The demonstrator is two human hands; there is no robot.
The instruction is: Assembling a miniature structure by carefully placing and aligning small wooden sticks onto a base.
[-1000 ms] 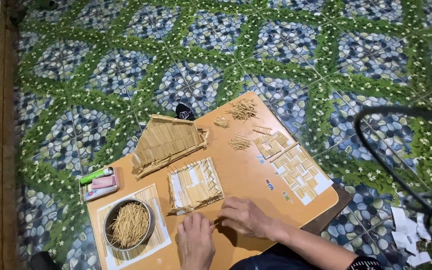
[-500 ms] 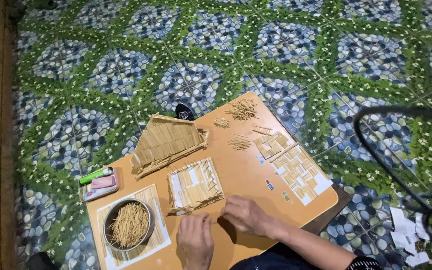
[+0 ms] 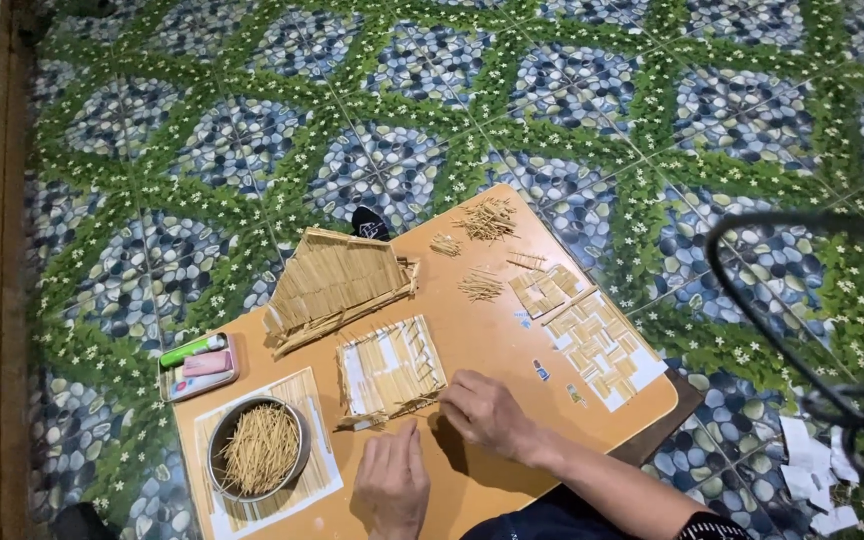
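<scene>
Change: against the views from a second ago, I see almost nothing moved; my right hand (image 3: 487, 412) sits at the same near edge of the stick panel (image 3: 390, 366), and my left hand (image 3: 392, 480) has crept slightly up toward it.
Meaning: I judge the work is in a slow fitting phase at that panel's front edge, with fine finger adjustments rather than any reach.
Right hand: fingers curled and pinched on the loose row of sticks (image 3: 402, 406) along the panel's near edge; whether they grip one stick or only press it I cannot tell.
Left hand: lies flat and open on the table (image 3: 482, 330), fingers pointing at the panel, holding nothing.
Panel: a flat pale rectangle of thin sticks laid side by side on white paper, just ahead of both hands.
Roof piece: a peaked, ribbed structure of straw-coloured sticks (image 3: 337, 285), beyond the panel.
Bowl: a round metal bowl (image 3: 258, 450) filled with loose thin sticks, on a woven mat, left of my left hand.
Woven sheets: basket-pattern stick panels (image 3: 600, 345) on white paper, to the right.
Table: smooth orange-brown wood with rounded corners, on a patterned green and blue tile floor (image 3: 202, 130).
</scene>
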